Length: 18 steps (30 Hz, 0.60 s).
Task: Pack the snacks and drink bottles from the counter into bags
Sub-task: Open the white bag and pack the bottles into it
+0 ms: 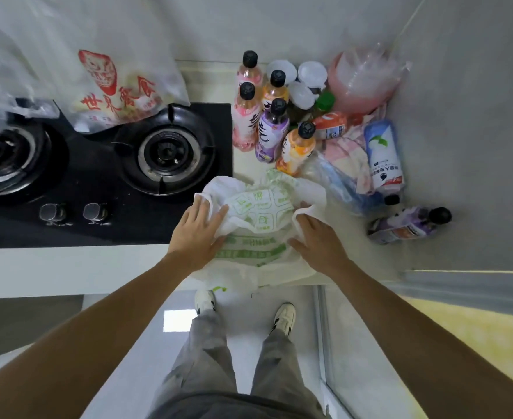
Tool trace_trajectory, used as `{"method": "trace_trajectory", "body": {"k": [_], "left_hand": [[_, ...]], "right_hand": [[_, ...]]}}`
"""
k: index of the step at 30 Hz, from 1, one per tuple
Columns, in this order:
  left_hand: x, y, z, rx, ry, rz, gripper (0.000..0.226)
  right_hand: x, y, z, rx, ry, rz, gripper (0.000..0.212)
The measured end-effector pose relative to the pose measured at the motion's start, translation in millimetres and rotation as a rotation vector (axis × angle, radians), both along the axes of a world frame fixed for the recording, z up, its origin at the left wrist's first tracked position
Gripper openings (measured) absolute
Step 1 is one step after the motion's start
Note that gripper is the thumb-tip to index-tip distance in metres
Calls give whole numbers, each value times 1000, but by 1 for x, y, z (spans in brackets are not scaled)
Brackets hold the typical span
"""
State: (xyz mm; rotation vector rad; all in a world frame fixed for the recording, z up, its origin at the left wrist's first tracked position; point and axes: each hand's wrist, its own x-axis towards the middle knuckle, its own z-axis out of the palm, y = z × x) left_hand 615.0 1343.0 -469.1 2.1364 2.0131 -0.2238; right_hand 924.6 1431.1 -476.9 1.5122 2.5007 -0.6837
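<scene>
A: What does the bag (261, 225) look like?
B: White thin plastic with green print, crumpled, its mouth spread wide. It sits at the front edge of the counter (333, 213), just right of the stove (104, 164), and part of it droops over the edge.
A: And the hands?
B: The left hand (199, 229) grips the bag's left rim, plastic bunched over the fingers. The right hand (318, 237) holds the right rim the same way, with a fold of plastic over its fingertips.
A: Where are the bottles (267, 116)?
B: Standing in a cluster behind the bag, black caps, pink, orange and purple labels. One orange bottle leans just beside the bag's far rim. A purple one (409, 225) lies on its side to the right, well apart from the bag.
A: Anything else?
B: A clear bag with red print (113, 89) rests over the stove's back.
</scene>
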Motion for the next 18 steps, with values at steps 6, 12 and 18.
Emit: {"method": "trace_trajectory", "body": {"k": [6, 12, 18], "left_hand": [[7, -4, -15, -48, 60, 117, 73], [11, -10, 16, 30, 3, 194, 72], [7, -35, 44, 275, 0, 174, 62]], "right_hand": [[15, 0, -23, 73, -4, 84, 62], [21, -4, 3, -16, 229, -37, 66], [47, -26, 31, 350, 300, -241, 39]]}}
